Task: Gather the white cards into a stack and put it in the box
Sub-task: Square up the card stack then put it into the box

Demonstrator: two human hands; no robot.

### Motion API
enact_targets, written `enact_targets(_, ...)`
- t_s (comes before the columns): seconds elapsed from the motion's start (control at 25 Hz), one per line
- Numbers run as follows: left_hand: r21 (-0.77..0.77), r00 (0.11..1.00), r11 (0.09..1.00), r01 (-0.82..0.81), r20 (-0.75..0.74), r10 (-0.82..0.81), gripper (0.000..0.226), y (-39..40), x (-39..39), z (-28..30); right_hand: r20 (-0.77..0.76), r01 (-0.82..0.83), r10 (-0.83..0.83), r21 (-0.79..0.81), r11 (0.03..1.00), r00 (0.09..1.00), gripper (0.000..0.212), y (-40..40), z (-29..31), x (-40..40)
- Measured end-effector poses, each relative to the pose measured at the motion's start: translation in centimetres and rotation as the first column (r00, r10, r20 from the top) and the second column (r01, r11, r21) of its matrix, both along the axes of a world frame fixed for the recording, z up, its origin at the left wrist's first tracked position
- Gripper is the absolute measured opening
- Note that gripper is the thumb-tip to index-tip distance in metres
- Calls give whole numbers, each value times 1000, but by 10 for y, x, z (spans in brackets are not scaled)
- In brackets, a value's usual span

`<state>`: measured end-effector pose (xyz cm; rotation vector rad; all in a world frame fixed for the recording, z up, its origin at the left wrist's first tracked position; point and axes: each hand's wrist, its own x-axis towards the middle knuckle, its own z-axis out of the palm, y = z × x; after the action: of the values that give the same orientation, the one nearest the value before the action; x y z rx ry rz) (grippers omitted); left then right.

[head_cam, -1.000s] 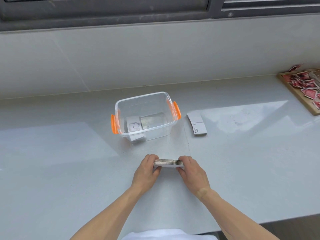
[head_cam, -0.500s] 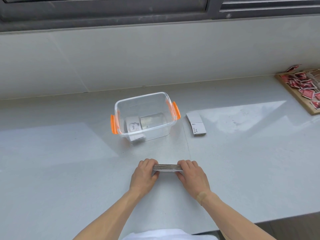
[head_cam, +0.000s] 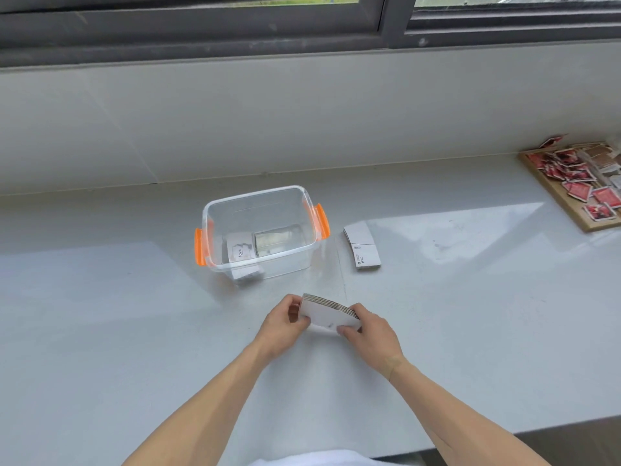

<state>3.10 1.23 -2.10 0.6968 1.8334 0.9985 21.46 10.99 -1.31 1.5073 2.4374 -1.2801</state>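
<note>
A stack of white cards [head_cam: 327,314] is held on edge between both hands, just above the counter, its top edge tilted down to the right. My left hand [head_cam: 280,327] grips its left end and my right hand [head_cam: 371,334] its right end. Behind them stands a clear plastic box [head_cam: 258,196] with orange latches; inside it lie a white card marked "love" [head_cam: 239,251] and another stack. To the right of the box, a second small stack of white cards [head_cam: 363,246] rests flat on the counter.
A wooden tray [head_cam: 551,193] with several red packets sits at the far right. The pale counter [head_cam: 117,314] runs to a wall under a window; its front edge drops off at lower right.
The stack was pressed level between both hands; now it is lifted and turned so its white face shows, tilted down to the right.
</note>
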Motion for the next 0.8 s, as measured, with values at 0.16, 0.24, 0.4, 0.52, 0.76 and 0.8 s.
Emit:
enact_targets(0.16, 7, 904, 969, -246, 362, 227, 29, 48, 31, 19, -171, 187, -275, -406, 895, 946, 18, 36, 14, 18)
enact_targets(0.24, 24, 824, 940, -341, 488, 287, 32, 73, 48, 26, -200, 235, -395, -540, 808, 897, 17, 50, 20, 21)
enact_targets(0.4, 18, 807, 929, -371, 502, 312, 31, 113, 72, 33, -188, 308, -531, -639, 705, 826, 24, 75, 26, 21)
enact_targets(0.52, -1, 837, 928, -373, 431, 337, 32, 135, 72, 36, -171, 339, -484, -520, 784, 858, 27, 94, 26, 16)
enact_targets(0.76, -56, 899, 941, -334, 280, 336, 35, 180, 45, 34, -191, 318, -358, -212, 924, 914, 24, 146, 23, -11)
enact_targets(0.8, -73, 910, 937, -341, 224, 348, 36, 188, 42, 32, -177, 315, -349, -195, 929, 920, 24, 153, 22, -18)
